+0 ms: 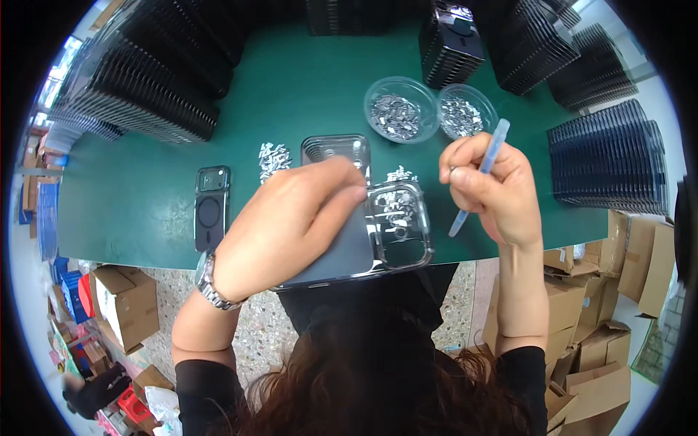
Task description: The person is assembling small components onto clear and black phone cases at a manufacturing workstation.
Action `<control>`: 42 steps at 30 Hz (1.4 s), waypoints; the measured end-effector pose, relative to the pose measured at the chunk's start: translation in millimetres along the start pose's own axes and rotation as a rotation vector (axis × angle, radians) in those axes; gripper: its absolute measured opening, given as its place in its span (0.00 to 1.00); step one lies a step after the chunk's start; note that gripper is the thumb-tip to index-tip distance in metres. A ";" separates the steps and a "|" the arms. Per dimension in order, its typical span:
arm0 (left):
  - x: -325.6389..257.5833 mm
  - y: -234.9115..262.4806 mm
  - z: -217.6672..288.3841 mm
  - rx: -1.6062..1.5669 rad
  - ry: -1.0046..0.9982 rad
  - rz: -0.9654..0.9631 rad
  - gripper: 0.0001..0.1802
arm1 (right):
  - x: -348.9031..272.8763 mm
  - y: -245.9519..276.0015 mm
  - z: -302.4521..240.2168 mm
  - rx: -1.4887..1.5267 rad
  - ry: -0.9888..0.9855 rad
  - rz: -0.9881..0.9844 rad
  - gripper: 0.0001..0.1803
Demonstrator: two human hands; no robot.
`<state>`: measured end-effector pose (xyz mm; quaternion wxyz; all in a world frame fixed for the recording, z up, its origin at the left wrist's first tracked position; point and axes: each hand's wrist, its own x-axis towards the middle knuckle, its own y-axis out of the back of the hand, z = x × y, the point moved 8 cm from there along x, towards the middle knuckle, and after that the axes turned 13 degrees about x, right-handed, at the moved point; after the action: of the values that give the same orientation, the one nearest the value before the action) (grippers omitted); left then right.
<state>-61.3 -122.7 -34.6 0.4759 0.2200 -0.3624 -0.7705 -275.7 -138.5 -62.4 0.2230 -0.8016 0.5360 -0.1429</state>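
My left hand (291,207), with a metal watch on its wrist, grips a phone case (342,251) by its upper edge. The case has a dark grey back and a clear frame with a large camera opening, tilted above the table's near edge. My right hand (502,185) is closed around a slim translucent blue pen-like stick (494,144) to the right of the case. Its thumb and forefinger pinch together; a tiny dark bit shows there, too small to name. Small silver pieces (401,174) lie behind the case. Partly covered by my left hand is a clear case (331,145).
Two clear plastic bowls, one on the left (371,91) and one on the right (488,102), hold silver pieces. Another silver heap (274,158) and a dark phone case (211,214) lie leftward. Tall case stacks (149,87) line the green table (291,80). Cardboard boxes (131,305) stand below.
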 end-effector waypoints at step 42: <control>-3.3 -1.1 19.2 0.329 -0.152 0.051 0.07 | -6.7 -90.1 -7.1 -1.457 0.293 -0.325 0.22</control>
<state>-73.5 -112.7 -23.2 0.4241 0.2268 -0.5242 -0.7028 -209.8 -104.4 -10.2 -0.4598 -0.7880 0.3941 0.1112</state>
